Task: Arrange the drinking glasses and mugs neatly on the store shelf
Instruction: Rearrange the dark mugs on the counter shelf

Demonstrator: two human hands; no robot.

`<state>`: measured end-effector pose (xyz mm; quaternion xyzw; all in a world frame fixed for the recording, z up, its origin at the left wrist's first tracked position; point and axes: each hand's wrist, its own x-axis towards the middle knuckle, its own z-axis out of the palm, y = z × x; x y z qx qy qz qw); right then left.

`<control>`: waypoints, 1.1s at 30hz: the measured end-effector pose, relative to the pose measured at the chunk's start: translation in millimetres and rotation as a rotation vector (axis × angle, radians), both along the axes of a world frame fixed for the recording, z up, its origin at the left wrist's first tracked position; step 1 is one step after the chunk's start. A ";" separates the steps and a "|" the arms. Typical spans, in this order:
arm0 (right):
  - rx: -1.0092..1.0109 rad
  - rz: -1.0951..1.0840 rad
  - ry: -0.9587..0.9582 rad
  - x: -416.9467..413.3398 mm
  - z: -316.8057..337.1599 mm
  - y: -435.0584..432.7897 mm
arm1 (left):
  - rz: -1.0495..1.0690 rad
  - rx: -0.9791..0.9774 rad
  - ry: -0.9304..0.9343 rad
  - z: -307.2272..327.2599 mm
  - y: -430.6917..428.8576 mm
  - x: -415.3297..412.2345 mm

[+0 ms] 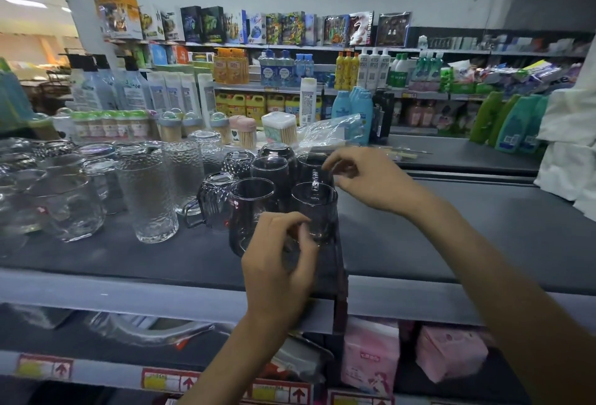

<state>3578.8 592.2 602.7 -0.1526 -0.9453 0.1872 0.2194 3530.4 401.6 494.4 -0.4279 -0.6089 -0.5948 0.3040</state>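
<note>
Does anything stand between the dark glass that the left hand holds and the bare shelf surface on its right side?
No object stands there. The dark glass, gripped by the left hand, has bare shelf directly to its right. Only the person's own right hand and forearm reach across above that area.

A shop, a general store or small supermarket. Grey metal shelving [129,291] runs across the view, with red-and-yellow price labels [169,379] on its front edge at 6 o'clock. At 12 o'clock, further racks carry rows of identical detergent bottles [238,104] and boxed toys [200,24]; at 9 o'clock glassware [146,191] stands in multiples
</note>
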 end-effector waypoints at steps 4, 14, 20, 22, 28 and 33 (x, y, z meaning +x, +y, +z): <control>0.046 0.079 -0.247 14.7 -14.0 -27.8 | -0.067 -0.004 -0.085 -5.8 -17.5 0.0; 0.077 0.136 -0.096 26.1 -33.7 -31.6 | -0.078 -0.096 -0.241 -5.5 -51.6 12.4; 0.066 0.207 0.144 64.0 -20.4 -53.1 | -0.138 -0.144 -0.227 6.8 -60.7 19.2; -0.002 0.210 0.205 76.4 -14.3 -63.5 | -0.212 -0.189 -0.221 14.2 -58.4 20.7; -0.296 0.225 0.336 101.6 -2.2 -97.4 | -0.358 -0.133 -0.260 33.5 -44.9 25.6; -0.366 0.141 0.378 116.6 0.3 -103.8 | -0.654 0.017 -0.578 39.3 -45.2 40.1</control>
